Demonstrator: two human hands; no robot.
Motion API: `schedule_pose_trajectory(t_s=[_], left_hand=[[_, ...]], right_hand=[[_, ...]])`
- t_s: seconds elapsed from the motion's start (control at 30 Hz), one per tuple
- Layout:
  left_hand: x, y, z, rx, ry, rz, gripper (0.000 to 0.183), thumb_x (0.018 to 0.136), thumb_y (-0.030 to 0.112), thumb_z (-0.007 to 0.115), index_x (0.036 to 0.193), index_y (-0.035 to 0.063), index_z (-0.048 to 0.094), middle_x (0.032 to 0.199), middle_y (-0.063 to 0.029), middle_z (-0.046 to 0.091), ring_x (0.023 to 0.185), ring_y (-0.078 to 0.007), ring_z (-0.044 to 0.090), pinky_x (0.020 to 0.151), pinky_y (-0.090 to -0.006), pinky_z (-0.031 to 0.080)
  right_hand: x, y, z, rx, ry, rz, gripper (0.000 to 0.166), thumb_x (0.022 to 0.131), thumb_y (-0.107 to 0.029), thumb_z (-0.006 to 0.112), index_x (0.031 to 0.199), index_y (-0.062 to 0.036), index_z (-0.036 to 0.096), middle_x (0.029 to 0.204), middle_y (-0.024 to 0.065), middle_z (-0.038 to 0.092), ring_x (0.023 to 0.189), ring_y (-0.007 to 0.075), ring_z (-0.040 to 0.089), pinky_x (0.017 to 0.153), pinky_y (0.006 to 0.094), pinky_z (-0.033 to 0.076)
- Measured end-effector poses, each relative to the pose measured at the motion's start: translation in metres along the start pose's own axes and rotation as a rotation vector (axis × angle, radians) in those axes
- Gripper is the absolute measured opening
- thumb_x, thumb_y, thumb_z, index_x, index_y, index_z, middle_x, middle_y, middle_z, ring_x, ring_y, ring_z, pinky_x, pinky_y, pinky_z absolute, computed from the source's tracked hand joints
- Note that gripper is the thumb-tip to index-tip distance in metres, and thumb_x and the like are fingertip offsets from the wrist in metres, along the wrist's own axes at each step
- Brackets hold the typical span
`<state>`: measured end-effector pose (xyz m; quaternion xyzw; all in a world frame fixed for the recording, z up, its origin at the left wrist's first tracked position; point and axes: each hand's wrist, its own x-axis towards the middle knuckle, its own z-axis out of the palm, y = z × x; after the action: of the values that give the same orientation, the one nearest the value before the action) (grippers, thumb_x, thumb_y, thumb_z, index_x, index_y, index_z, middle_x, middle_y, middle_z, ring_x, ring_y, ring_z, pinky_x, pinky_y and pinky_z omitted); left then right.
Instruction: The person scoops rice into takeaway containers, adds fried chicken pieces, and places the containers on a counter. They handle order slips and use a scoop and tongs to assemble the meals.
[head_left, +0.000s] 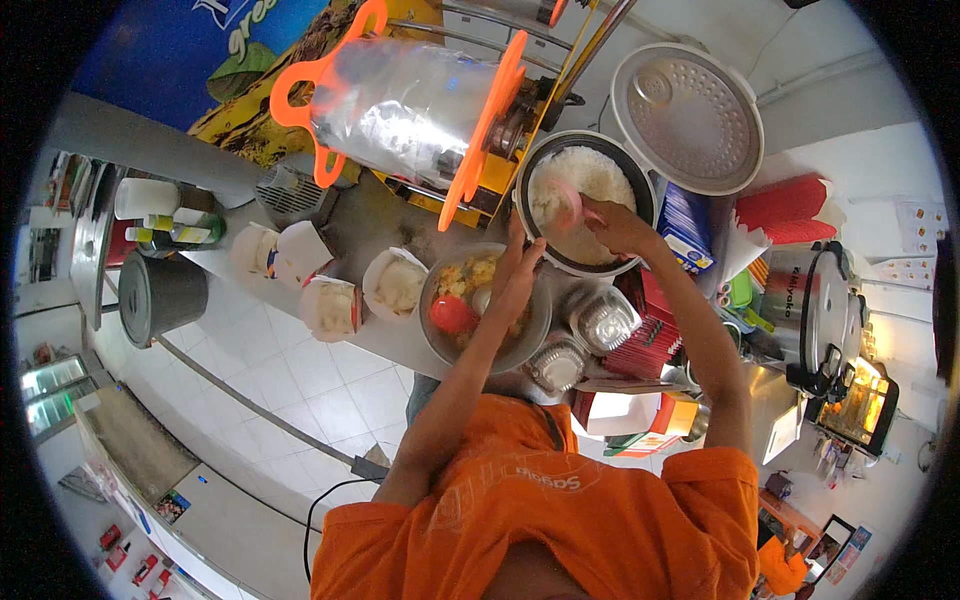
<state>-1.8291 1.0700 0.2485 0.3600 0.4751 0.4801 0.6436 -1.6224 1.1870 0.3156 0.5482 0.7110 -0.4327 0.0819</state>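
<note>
A round rice cooker (524, 172) stands before me with its lid (694, 116) raised. White rice (592, 169) fills part of its inner pot. Inside the pot, my right hand (616, 231) grips a pink rice scoop (568, 204), whose bowl is in the rice and blurred. At the cooker's near left side, my left hand (519, 271) holds the rim. Beneath that wrist sits a wide bowl (433, 339) of yellowish mixed food (463, 279) with a red spoon (452, 313). Left of it, white paper boxes (395, 286) contain pale food that looks like rice.
Clear plastic containers (606, 319) stand near my body beside red folded cartons (645, 346). An orange-rimmed clear dispenser (405, 112) stands behind the bowl. A blue box (684, 229) and a Miyako cooker (795, 307) are at right. A grey bin (161, 298) stands at left.
</note>
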Motion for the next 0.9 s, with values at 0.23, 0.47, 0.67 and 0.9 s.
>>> schedule_pose_trajectory(t_s=[0.23, 0.47, 0.67, 0.9], left_hand=[[0.007, -0.028, 0.007, 0.040, 0.026, 0.041, 0.082, 0.102, 0.040, 0.051, 0.163, 0.0039, 0.008, 0.168, -0.0183, 0.017, 0.156, -0.0308, 0.018, 0.123, -0.0361, 0.019], [-0.001, -0.017, 0.007, -0.163, -0.013, 0.001, 0.079, 0.105, 0.040, 0.048, 0.164, 0.0079, 0.004, 0.168, -0.0169, 0.017, 0.155, -0.0301, 0.019, 0.121, -0.0422, 0.026], [-0.048, -0.013, -0.044, -0.014, -0.033, 0.141, 0.059, 0.103, 0.019, 0.056, 0.157, 0.0094, 0.034, 0.158, -0.0127, 0.040, 0.141, -0.0243, 0.043, 0.108, -0.0363, 0.042], [-0.148, -0.004, -0.181, -0.001, 0.494, 0.396, 0.015, 0.099, 0.009, 0.064, 0.108, 0.0004, 0.071, 0.103, -0.0039, 0.074, 0.093, -0.0129, 0.066, 0.086, -0.0290, 0.052]], right_hand=[[0.003, 0.014, -0.007, -0.017, -0.245, -0.209, 0.057, 0.104, -0.020, 0.051, 0.158, -0.0258, 0.036, 0.084, 0.0073, 0.065, 0.055, 0.0133, 0.055, 0.045, 0.0307, 0.047], [-0.001, 0.034, -0.040, 0.324, -0.488, 0.110, 0.055, 0.105, -0.030, 0.057, 0.157, -0.0284, 0.038, 0.061, -0.0051, 0.041, 0.044, 0.0043, 0.035, 0.037, 0.0226, 0.031], [-0.034, 0.066, -0.030, 0.770, -0.319, -0.006, 0.037, 0.102, -0.032, 0.064, 0.132, -0.0124, 0.057, 0.066, -0.0055, 0.050, 0.046, 0.0046, 0.043, 0.037, 0.0233, 0.034], [-0.091, 0.005, 0.088, 1.014, -0.318, -0.048, 0.031, 0.103, -0.023, 0.059, 0.133, -0.0159, 0.055, 0.063, -0.0033, 0.045, 0.039, 0.0047, 0.037, 0.031, 0.0213, 0.026]])
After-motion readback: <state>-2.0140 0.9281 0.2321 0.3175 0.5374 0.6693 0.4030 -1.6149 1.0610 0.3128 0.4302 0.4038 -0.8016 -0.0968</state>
